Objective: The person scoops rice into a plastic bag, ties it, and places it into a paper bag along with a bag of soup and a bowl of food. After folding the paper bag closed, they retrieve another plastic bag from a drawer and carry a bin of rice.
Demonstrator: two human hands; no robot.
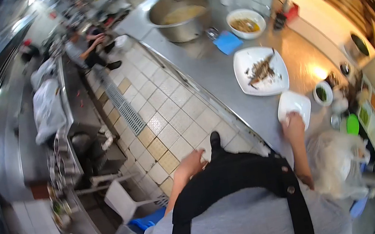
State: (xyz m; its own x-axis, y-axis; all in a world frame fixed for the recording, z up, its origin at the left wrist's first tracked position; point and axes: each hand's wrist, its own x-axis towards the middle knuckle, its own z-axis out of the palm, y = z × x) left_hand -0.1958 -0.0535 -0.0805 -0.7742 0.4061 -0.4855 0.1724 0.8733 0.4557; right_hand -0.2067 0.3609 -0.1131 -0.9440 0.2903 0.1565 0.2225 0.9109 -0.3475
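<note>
My right hand [294, 125] grips the near rim of a small white square dish [297, 100] at the counter's edge. Its fingertips reach over the dish's inner side. Just beyond lies a larger white square plate [280, 83] bearing a brown, picked-over whole fish [263, 71] and scattered crumbs. To the right of the dish stands a small white bowl [315, 89] with chopped greens. Over the floor, in front of my body, hangs my left hand [193, 162], its fingers loosely bent and apart, with nothing visible in it.
The steel counter [210, 72] also carries a big metal pot [184, 32], a blue cloth-like item [228, 42] and a white food bowl [247, 33]. A plastic bag [331, 156] and a condiment tray [372, 113] are at right. A person [83, 52] sits far left; a white chair [120, 202] stands behind.
</note>
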